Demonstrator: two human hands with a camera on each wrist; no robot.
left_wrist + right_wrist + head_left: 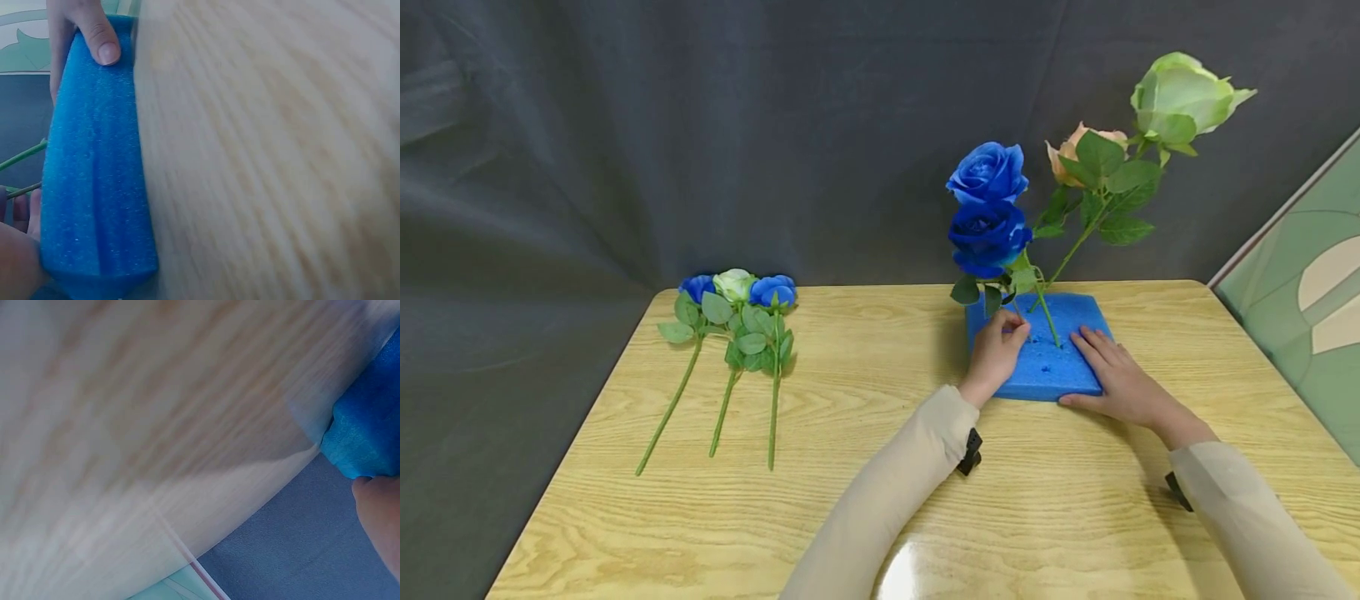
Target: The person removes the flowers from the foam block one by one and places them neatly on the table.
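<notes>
A: Grip of the left hand (996, 350): what does it hold?

B: Its fingers are curled and pinch the stem of a blue rose (987, 236) low down, just above the blue foam block (1045, 367). The stem meets the block's top face; how deep it sits cannot be told.

A: Reading from the left of the counter (865, 467), what lies there?

B: Three loose stems (730, 350), two blue roses and one white, lying flat side by side, well apart from the hands. Next comes the left hand, then the foam block near the far edge.

A: What stands in the block?

B: A second blue rose (988, 171) above the held one, a peach rose (1078, 154) and a pale green rose (1183, 96), the last two leaning to the right.

A: And the right hand (1116, 379)?

B: Its grip is slack: the fingers lie straight and flat on the block's right part, with the thumb (103, 40) against the near edge, as the left wrist view shows. A green panel (1307, 292) leans at the far right.
</notes>
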